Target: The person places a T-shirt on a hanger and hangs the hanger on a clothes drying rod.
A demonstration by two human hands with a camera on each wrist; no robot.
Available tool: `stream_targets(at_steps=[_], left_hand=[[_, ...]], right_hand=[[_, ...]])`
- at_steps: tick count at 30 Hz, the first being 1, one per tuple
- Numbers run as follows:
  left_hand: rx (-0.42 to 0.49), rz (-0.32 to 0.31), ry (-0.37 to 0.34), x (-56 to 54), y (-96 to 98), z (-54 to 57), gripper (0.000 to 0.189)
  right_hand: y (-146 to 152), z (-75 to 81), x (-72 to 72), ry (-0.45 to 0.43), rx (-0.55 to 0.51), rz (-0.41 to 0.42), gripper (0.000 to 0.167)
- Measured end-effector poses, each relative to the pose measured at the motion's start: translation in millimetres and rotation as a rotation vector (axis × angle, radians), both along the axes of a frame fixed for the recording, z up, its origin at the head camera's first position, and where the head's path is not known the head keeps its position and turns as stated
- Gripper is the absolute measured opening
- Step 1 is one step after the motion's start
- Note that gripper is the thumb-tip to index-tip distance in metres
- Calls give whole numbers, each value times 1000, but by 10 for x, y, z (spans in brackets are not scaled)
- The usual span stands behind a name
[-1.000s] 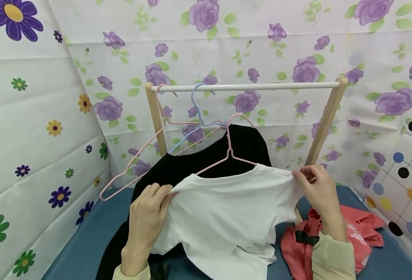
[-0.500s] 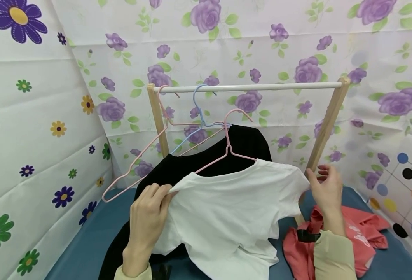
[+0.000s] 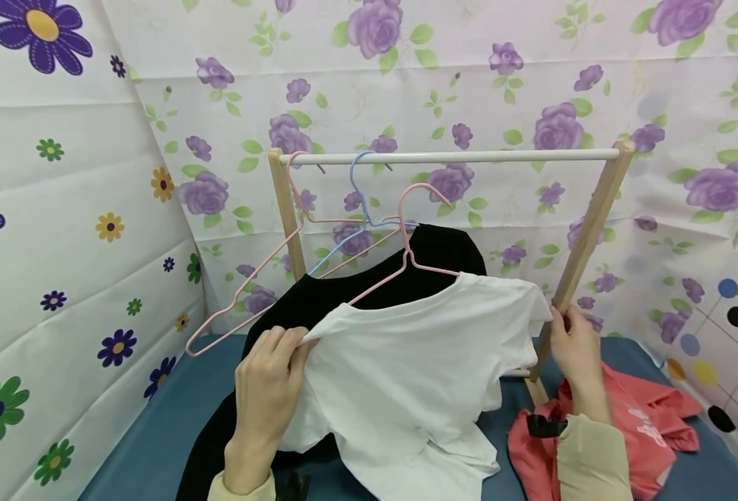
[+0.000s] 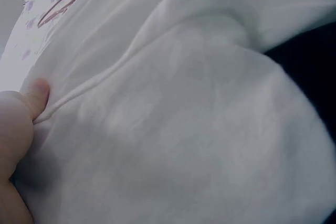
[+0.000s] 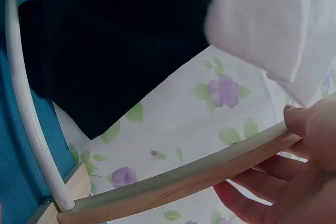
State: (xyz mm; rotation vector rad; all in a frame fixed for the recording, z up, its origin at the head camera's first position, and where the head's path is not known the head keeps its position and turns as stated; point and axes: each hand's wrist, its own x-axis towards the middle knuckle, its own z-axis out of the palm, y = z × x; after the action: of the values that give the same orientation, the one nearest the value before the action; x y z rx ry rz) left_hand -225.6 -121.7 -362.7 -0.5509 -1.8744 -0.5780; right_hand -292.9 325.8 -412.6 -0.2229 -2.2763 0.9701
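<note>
A white T-shirt (image 3: 419, 362) hangs on a pink hanger (image 3: 409, 261), whose hook stands off the rail. My left hand (image 3: 269, 390) pinches the shirt's left shoulder; in the left wrist view the thumb (image 4: 38, 98) presses on the cloth. On the right, my right hand (image 3: 576, 348) holds the rack's wooden post (image 3: 578, 261), beside the shirt's sleeve. In the right wrist view its thumb lies on one side of the post, with the fingers on the other side. Behind the white shirt a black top (image 3: 450, 250) hangs on a blue hanger (image 3: 359, 195).
A pink hanger (image 3: 237, 292) hangs at the left end of the white rail (image 3: 469, 156). A crumpled coral-red garment (image 3: 645, 431) lies on the blue surface (image 3: 137, 431) at right. Flower-patterned sheets (image 3: 218, 125) stand behind and at the left.
My right hand has let go of the shirt's right shoulder and taken hold of the wooden post. The pink hanger and the shirt have risen slightly; the left hand keeps its pinch.
</note>
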Motion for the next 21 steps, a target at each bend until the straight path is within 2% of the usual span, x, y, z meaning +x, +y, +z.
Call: stream_targets(at_steps=[7,13,21], left_hand=[[22,5,7,-16,32,43,27],[58,5,17,-37,39,74,16],[60,28,7,-116,51,196,12]], right_hand=[[0,2,1,16,2,-36,31],[-39,-23,-17,15,-2,-41,37],[-50,-22,-15,18,-15,-25,37]])
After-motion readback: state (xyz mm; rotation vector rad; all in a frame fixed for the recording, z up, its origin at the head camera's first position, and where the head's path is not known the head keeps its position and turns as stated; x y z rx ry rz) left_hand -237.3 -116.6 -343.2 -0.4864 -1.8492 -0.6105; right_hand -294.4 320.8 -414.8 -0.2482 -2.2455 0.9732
